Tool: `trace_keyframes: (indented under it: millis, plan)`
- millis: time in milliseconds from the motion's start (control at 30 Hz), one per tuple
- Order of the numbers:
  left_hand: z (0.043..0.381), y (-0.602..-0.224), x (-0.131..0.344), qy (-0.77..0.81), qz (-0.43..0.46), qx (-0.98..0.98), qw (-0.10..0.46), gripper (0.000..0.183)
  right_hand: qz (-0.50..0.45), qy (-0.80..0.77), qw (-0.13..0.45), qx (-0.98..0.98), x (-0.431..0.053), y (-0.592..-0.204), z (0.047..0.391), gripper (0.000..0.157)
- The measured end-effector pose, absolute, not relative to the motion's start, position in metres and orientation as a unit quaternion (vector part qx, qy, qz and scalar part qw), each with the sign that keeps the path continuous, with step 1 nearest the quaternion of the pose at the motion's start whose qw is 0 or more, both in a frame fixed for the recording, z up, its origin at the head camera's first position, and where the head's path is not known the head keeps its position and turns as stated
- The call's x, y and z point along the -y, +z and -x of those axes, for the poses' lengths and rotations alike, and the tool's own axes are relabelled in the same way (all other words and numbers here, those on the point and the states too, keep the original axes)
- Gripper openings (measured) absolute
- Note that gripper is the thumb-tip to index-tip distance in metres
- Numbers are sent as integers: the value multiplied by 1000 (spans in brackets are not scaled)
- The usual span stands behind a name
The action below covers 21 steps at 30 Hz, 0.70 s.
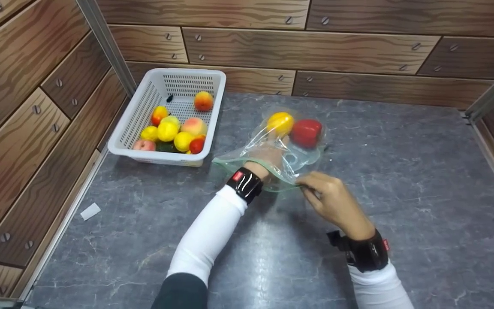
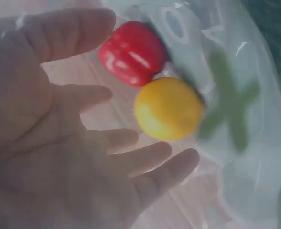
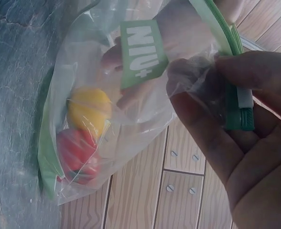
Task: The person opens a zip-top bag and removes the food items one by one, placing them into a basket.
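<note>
A clear zip bag (image 1: 302,159) with a green-edged mouth lies on the grey table. Inside it, at the far end, a red bell pepper (image 1: 307,133) and a round yellow fruit (image 1: 280,123) sit side by side. My left hand (image 1: 268,153) reaches into the bag up to the wrist. In the left wrist view its fingers are spread and loosely straight, with the fingertips close to the yellow fruit (image 2: 169,109) and nothing gripped. With thumb and fingers, my right hand (image 1: 335,201) pinches the right corner of the bag's mouth, by the green zip strip (image 3: 233,90) and its white slider.
A white perforated basket (image 1: 161,158) stands at the back left, holding several fruits, among them a peach (image 1: 194,126) and lemons (image 1: 167,131). A small white paper piece (image 1: 90,211) lies at the left. Wood-patterned walls (image 1: 247,45) border the table at the back and sides.
</note>
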State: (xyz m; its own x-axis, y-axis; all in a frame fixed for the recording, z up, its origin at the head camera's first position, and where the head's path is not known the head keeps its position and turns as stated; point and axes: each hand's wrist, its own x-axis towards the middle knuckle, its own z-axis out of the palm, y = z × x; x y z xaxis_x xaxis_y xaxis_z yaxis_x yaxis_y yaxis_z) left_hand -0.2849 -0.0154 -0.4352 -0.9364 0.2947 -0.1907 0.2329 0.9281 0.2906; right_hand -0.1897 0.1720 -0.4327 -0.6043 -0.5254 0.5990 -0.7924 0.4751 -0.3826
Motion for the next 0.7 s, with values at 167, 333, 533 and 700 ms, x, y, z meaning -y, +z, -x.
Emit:
trace_keyframes:
  millis: [167,333,533,700]
  plan:
    - [300,-445,7,116,-127,-984,47,76,-404,329,209,828,-171,-432,189,29]
    - [315,-458,3,160,-150,-976,-1,84,-420,331,208,819,-169,-433,189,28]
    - [335,-467,1,169,-159,-972,-30,78,-413,330,203,824,-168,-434,189,26]
    - [350,-480,3,159,-164,-970,-83,66,-408,327,199,829,-168,-433,188,26]
